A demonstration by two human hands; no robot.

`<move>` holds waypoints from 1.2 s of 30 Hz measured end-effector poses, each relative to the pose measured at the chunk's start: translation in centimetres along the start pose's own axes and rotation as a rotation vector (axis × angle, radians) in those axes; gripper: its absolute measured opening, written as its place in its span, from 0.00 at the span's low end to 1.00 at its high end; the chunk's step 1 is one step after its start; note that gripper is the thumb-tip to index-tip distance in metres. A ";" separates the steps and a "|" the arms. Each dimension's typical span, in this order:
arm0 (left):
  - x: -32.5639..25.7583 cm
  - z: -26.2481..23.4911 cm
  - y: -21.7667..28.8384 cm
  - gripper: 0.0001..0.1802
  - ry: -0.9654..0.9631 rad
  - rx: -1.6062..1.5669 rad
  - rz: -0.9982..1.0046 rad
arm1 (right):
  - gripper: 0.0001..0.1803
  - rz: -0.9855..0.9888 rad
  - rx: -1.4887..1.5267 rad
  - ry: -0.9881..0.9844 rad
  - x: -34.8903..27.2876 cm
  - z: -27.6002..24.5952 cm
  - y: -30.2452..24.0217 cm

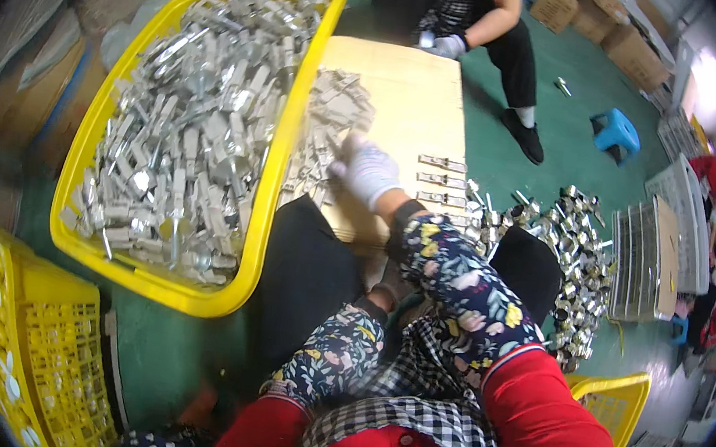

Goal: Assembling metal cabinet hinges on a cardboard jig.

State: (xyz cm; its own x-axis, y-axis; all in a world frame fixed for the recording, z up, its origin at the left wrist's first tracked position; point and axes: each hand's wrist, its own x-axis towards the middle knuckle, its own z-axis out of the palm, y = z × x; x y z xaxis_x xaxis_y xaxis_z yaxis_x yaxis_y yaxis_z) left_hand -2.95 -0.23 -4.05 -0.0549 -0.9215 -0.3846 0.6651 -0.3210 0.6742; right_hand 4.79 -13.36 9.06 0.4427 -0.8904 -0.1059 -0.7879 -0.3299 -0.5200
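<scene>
— Where is your right hand (367,172) just now?

— In the middle of the frame, in a white glove, reaching onto the loose heap of flat metal parts (326,132) on the cardboard sheet (410,79). My fingers curl down among them, but it is blurred, so I cannot tell whether I hold a piece or only touch the heap.

— And the left hand (385,295)?

— Low in the centre, tucked between my knees under the flowered sleeve. I cannot tell whether it is closed or holds anything.

— How far along does it look?

— Early, I judge. Three parts lie set out in a column (441,180) on the cardboard right of my hand; the heap beside it remains, and the yellow crate (191,297) on the left is heaped full with like pieces.

— Any packaging around?

— Brown cartons (606,27) at the upper right and another at the left edge (46,91). A yellow lattice basket (51,356) with small white pieces at lower left, another yellow basket (616,403) at lower right, shiny round parts (579,258) on the green floor between. No label is legible.
</scene>
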 end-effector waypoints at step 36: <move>-2.4 0.6 4.5 0.22 0.167 0.421 0.015 | 0.20 0.250 0.633 0.108 5.1 -5.9 18.4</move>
State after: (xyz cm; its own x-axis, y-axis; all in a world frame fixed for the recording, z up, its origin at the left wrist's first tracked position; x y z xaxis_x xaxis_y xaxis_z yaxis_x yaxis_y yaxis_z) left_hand -0.30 0.37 0.28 0.0963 -0.8898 -0.4462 0.3022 -0.4010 0.8648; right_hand -9.96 -25.85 3.94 0.2098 -0.9529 -0.2192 -0.4444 0.1068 -0.8895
